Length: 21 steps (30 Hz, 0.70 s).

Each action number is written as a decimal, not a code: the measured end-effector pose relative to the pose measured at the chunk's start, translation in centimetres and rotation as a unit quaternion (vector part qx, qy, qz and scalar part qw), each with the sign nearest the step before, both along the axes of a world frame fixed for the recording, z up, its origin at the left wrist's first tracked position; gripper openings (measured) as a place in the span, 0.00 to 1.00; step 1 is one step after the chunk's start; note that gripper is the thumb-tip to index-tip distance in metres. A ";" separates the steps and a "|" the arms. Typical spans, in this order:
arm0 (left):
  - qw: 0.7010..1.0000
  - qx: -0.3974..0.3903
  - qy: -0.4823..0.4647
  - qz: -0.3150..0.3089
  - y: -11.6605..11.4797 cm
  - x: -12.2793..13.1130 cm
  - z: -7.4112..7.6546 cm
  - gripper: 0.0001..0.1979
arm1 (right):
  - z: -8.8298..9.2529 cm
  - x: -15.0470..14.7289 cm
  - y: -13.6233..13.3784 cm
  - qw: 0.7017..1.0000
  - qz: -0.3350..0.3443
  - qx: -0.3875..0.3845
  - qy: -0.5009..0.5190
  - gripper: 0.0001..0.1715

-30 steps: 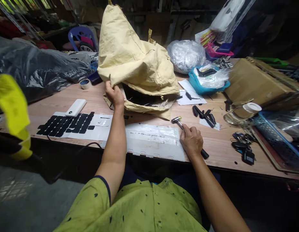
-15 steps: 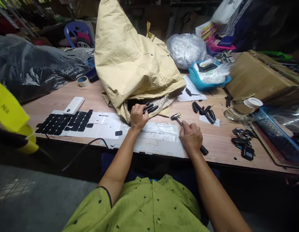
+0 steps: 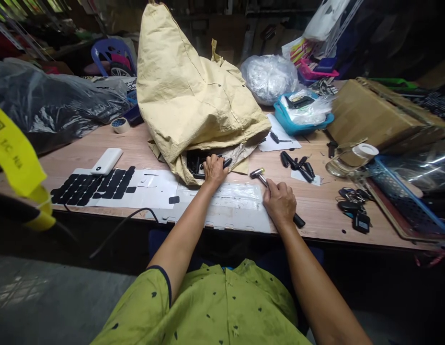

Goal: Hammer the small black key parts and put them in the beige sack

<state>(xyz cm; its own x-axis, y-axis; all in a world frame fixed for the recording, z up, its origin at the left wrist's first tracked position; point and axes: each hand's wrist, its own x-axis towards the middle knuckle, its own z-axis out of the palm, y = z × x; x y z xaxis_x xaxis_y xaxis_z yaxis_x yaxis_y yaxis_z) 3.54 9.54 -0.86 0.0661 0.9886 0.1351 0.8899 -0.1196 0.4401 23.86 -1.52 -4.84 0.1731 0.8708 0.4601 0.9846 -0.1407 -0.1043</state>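
From my remote seat I see my left hand (image 3: 215, 170) at the open mouth of the yellow paper sack (image 3: 193, 91), which slumps on the wooden table (image 3: 326, 206) straight ahead. Its fingers are curled together over the black pieces (image 3: 195, 160) that lie in the sack's mouth, and one dark end pokes out past the knuckles to the right. The fingertips themselves are hidden behind the back of the hand. My right hand (image 3: 279, 203) rests near the table's front edge with its fingers wrapped tight around the handle of a small hammer (image 3: 257, 173). The hammer's head points away from me toward the sack, and the black grip sticks out behind the palm. Between the two hands lies a clear plastic sheet (image 3: 229, 196), flat on the table. To the left, a white sheet of black pads (image 3: 96, 184) sits with a white power bank (image 3: 106, 160) on its far edge. To the right are loose black parts (image 3: 297, 163), a blue tray (image 3: 297, 125) and a bunch of keys (image 3: 353, 208).
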 end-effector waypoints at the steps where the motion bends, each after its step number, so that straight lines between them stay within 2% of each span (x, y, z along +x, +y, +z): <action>1: 1.000 0.004 -0.008 -0.005 -0.1 -0.1 0.1 0.07 | 0.0 0.0 0.0 1.000 0.000 -0.001 0.003 0.21; 5: 0.996 0.050 -0.050 -0.050 -1.4 -1.1 0.5 0.08 | 0.1 -0.1 0.0 1.000 0.002 -0.002 0.020 0.20; 7: 0.990 0.050 -0.066 -0.117 -2.9 -1.8 0.4 0.09 | 0.1 -0.1 0.0 1.000 0.005 -0.007 0.027 0.20; 9: 0.977 0.016 -0.072 -0.199 -4.5 -2.4 -0.1 0.09 | 0.1 -0.2 -0.1 0.999 0.005 -0.013 0.029 0.21; 11: 0.966 -0.021 -0.076 -0.246 -5.9 -2.6 -0.7 0.08 | 0.2 -0.2 -0.1 0.999 0.002 -0.015 0.028 0.21; 14: 0.967 -0.047 -0.090 -0.234 -6.9 -2.6 -1.7 0.09 | 0.2 -0.1 0.0 1.000 -0.003 -0.018 0.025 0.21; 18: 0.969 -0.055 -0.118 -0.211 -6.5 -2.4 -2.2 0.10 | 0.5 0.3 0.2 0.999 0.013 -0.025 0.029 0.21; 21: 0.968 -0.053 -0.131 -0.205 -6.2 -2.3 -2.2 0.09 | 1.0 0.2 -0.4 0.997 0.032 -0.010 0.070 0.23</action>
